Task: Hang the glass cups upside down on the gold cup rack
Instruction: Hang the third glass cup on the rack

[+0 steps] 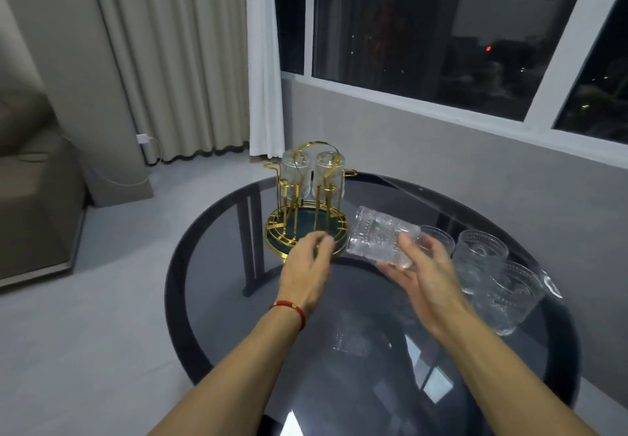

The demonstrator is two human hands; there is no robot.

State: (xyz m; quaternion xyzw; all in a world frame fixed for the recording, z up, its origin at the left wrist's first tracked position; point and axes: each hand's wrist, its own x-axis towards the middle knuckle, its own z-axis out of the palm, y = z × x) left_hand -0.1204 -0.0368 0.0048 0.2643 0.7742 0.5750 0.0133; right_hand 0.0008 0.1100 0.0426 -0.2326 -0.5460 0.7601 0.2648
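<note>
The gold cup rack (289, 204) stands on a round green base at the far left of the dark glass table (373, 350). Two glass cups (312, 172) hang upside down on its far prongs. My right hand (421, 274) holds another embossed glass cup (377, 236) tipped on its side, mouth toward the rack, just right of the base. My left hand (307, 267) hovers at the front edge of the rack's base, fingers loosely curled and holding nothing. Three more upright glass cups (482, 258) stand on the table to the right.
The round table has a black rim and dark legs showing through the glass. A grey wall and dark window run along the right. Curtains hang behind the rack, and a beige sofa sits at the far left on the grey floor.
</note>
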